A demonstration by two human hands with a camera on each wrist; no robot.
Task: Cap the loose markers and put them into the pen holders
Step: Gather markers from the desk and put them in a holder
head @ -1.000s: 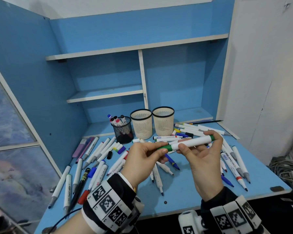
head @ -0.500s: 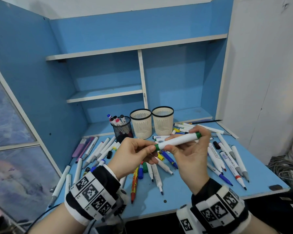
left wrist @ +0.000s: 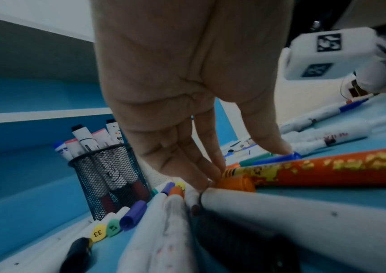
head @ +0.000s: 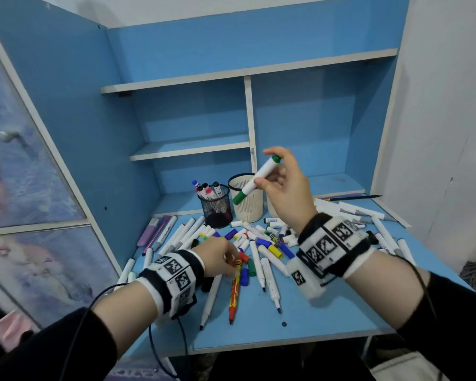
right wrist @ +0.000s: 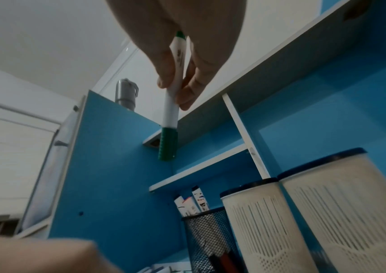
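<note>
Blue tabletop under your hands is littered with loose markers. Your right hand pinches the green-capped marker mid-barrel, its grip closed on the white body, cap end tilted down just above the nearer cream pen holder. Your left hand, fingers extended, touches an orange cap beside the patterned orange marker.
</note>
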